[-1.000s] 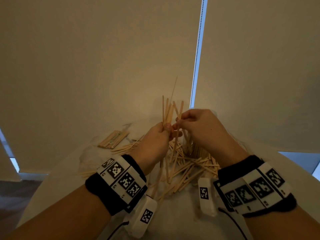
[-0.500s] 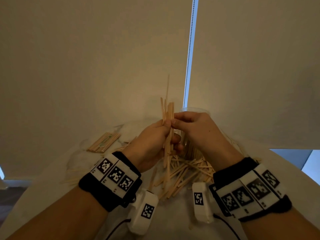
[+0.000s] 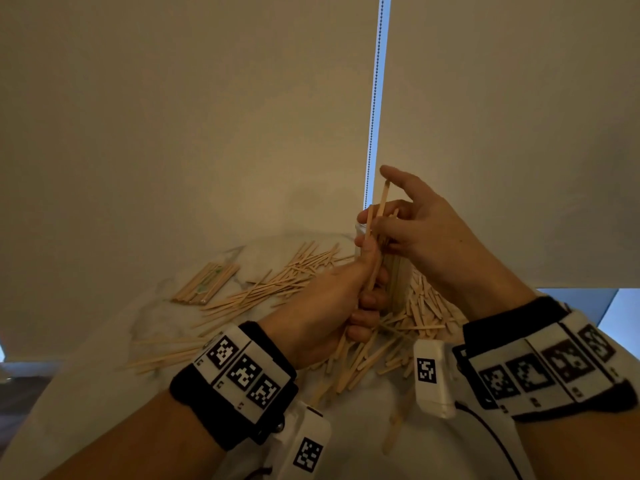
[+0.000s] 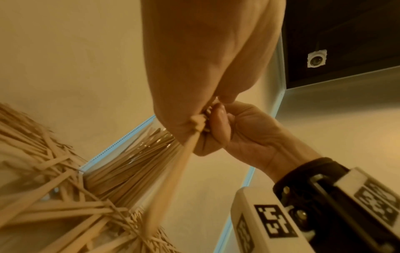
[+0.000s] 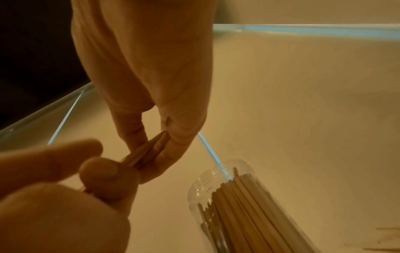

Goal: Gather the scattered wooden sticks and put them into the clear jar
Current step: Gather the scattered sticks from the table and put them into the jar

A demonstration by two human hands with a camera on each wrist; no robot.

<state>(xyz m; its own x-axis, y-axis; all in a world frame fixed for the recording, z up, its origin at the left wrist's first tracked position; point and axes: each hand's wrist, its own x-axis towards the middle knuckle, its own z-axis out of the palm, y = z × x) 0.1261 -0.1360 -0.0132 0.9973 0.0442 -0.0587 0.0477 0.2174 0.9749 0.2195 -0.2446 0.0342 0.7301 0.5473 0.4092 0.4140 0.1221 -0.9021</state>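
A small bundle of flat wooden sticks [image 3: 383,199] stands upright in front of the clear jar [image 3: 398,275]. My left hand [image 3: 372,275] grips its lower part in a fist. My right hand [image 3: 381,225] pinches the upper part between thumb and fingers, with the index finger raised. In the left wrist view the bundle [image 4: 171,179] hangs blurred below the left hand [image 4: 201,123], and the right hand [image 4: 218,119] meets it. The right wrist view shows the pinch of the right hand [image 5: 151,150] on the sticks, beside the open jar [image 5: 218,179], which holds several upright sticks.
Loose flat sticks [image 3: 426,306] lie heaped round the jar's base. Long thin sticks [image 3: 277,282] spread to the left, with a neat packet of sticks [image 3: 204,285] beyond them. All rest on a white round table [image 3: 104,393]. Window blinds and a bead cord [image 3: 375,98] are behind.
Both hands have shifted right with the bundle, up against the jar. The right hand rose to the stick tops and its index finger lifted. The sticks now stand less far above the left fist.
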